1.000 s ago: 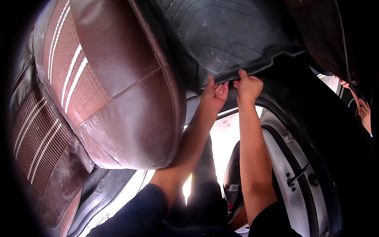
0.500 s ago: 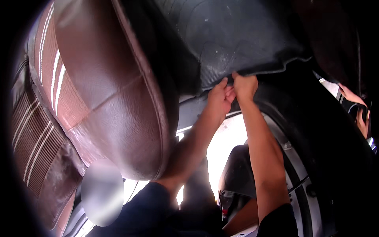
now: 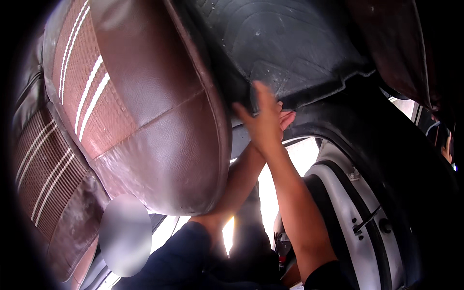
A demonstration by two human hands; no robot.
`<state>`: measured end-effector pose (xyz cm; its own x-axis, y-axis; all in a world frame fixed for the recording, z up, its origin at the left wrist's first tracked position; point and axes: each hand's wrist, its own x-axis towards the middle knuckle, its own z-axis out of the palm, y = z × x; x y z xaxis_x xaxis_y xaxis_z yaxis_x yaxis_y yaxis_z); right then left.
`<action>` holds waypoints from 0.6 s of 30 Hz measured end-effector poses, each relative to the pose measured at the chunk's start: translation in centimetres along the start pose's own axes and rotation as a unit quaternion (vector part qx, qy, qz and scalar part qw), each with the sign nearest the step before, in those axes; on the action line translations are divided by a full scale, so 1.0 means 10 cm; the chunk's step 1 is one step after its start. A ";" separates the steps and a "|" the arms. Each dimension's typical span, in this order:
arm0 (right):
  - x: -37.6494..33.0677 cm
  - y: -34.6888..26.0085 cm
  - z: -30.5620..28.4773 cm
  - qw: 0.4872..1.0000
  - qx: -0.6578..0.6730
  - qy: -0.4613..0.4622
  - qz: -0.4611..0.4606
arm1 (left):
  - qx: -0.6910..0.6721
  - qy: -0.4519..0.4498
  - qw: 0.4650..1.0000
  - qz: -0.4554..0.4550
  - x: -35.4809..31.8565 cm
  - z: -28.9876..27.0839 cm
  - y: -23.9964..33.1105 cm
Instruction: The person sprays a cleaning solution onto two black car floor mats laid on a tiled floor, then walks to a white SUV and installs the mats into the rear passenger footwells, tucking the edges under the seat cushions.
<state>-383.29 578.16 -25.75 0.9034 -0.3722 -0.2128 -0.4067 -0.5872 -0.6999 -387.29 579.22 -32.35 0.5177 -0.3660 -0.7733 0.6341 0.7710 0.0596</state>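
Note:
A black rubber floor mat (image 3: 309, 63) lies in a car's footwell, its raised near edge facing me. My right hand (image 3: 263, 121) is crossed over my left at the mat's near left corner. Its fingers are spread, with nothing in them, and slightly blurred. Behind it, my left hand (image 3: 287, 119) is mostly hidden. The fingers that show point right, loosely stretched, just below the mat's edge, and no held thing is visible. Whether either hand touches the mat, I cannot tell.
A brown leather seat (image 3: 159, 125) with white stripes fills the left side. Dark sill trim (image 3: 328, 116) runs below the mat. An open car door (image 3: 348, 217) stands at lower right. Another person's hand (image 3: 447, 149) shows at the far right.
My right hand has let go of the mat's edge, moved left across my left hand and spread its fingers. My left hand stays near the edge. The view has shifted slightly.

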 end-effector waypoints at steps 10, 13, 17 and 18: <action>0.48 0.04 -0.02 0.961 0.067 -0.240 -0.122 | 0.132 0.097 0.977 -0.138 0.22 -0.04 -0.10; 0.46 -0.13 -0.10 0.957 0.065 -0.265 -0.100 | 0.088 -0.007 0.993 -0.081 0.28 -0.35 -0.14; 0.36 0.08 -0.04 0.969 0.068 -0.208 -0.116 | 0.095 0.053 0.985 -0.136 0.13 -0.06 -0.06; 0.36 0.06 -0.03 0.968 0.066 -0.229 -0.078 | 0.102 0.057 0.984 -0.136 0.13 -0.07 -0.07</action>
<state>-380.32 576.25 -26.69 0.9298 0.0896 -0.3570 -0.2676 -0.5016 -0.8227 -387.42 578.59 -33.84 0.2515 -0.4743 -0.8437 0.8482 0.5278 -0.0439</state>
